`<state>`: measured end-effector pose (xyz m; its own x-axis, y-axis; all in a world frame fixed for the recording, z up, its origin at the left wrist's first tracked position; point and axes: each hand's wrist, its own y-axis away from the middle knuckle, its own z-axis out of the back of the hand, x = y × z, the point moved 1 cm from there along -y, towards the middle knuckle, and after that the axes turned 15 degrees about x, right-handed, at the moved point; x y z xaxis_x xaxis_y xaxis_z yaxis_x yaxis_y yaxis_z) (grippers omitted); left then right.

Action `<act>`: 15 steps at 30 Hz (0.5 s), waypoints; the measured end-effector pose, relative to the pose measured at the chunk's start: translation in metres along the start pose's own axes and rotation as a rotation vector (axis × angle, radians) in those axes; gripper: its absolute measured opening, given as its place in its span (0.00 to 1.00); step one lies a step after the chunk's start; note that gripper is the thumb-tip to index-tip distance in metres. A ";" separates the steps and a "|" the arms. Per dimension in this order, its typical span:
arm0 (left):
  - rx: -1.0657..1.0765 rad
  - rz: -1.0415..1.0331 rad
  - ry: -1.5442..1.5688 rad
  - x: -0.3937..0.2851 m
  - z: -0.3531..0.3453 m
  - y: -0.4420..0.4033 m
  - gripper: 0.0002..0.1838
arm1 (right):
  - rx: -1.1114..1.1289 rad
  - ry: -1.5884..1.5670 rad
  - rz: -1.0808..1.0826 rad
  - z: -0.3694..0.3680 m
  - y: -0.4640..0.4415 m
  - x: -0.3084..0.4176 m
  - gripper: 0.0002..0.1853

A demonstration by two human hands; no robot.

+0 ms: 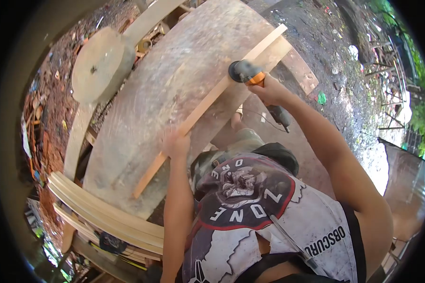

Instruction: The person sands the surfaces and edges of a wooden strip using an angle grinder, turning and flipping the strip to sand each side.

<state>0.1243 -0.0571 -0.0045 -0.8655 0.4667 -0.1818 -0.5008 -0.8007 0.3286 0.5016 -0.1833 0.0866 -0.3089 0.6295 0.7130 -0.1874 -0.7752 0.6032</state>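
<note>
A long narrow wooden strip (208,101) lies slantwise across a worn worktable (174,75). My left hand (176,142) is closed around the strip's lower part, slightly blurred. My right hand (271,90) grips an angle grinder (252,74) with an orange and grey head. The grinder's dark round disc (234,71) rests against the upper half of the strip, though its exact contact is hard to make out. Below my right wrist the grinder's dark rear body (278,117) shows, with a thin cord near it.
Several long pale boards (104,214) are stacked at the lower left, with a dark cap-like item (112,242) beside them. A round wooden piece (103,63) stands left of the table. Littered dirt ground (335,56) lies beyond the table's right side.
</note>
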 end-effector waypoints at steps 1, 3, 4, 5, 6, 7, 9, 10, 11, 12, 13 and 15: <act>-0.027 -0.044 0.049 0.000 0.002 0.001 0.28 | 0.013 0.019 -0.011 -0.017 0.005 0.007 0.26; -0.025 -0.111 0.305 0.009 0.008 0.004 0.26 | -0.007 0.121 -0.015 -0.058 0.013 0.029 0.28; -0.035 -0.192 0.538 0.014 0.014 0.004 0.24 | -0.013 0.133 -0.022 -0.075 0.014 0.036 0.28; -0.029 -0.201 0.549 0.023 0.020 0.008 0.24 | 0.021 0.160 -0.023 -0.094 0.014 0.038 0.25; -0.034 -0.103 0.808 0.038 0.023 0.014 0.22 | 0.053 0.186 -0.027 -0.113 0.018 0.047 0.23; -0.037 0.002 1.065 0.053 0.026 0.018 0.20 | 0.042 0.191 -0.041 -0.127 0.022 0.056 0.23; -0.188 0.214 1.006 0.115 -0.006 0.018 0.18 | 0.130 0.202 -0.067 -0.155 0.037 0.089 0.26; -0.254 0.296 0.894 0.133 -0.006 0.021 0.19 | 0.123 0.207 -0.074 -0.170 0.037 0.094 0.26; -0.319 0.378 0.778 0.145 -0.004 0.026 0.20 | 0.168 0.247 -0.055 -0.186 0.037 0.097 0.28; -0.316 0.376 0.786 0.150 -0.004 0.029 0.20 | 0.214 0.288 -0.037 -0.197 0.038 0.104 0.29; -0.315 0.438 0.647 0.153 -0.004 0.033 0.22 | 0.212 0.295 -0.041 -0.205 0.040 0.111 0.29; -0.307 0.496 0.510 0.150 -0.001 0.037 0.23 | 0.336 0.388 -0.093 -0.212 0.049 0.134 0.32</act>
<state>-0.0243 -0.0171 -0.0205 -0.8485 -0.1444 -0.5091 0.0310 -0.9740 0.2245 0.2537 -0.1481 0.1356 -0.6403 0.5798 0.5038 0.0588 -0.6170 0.7848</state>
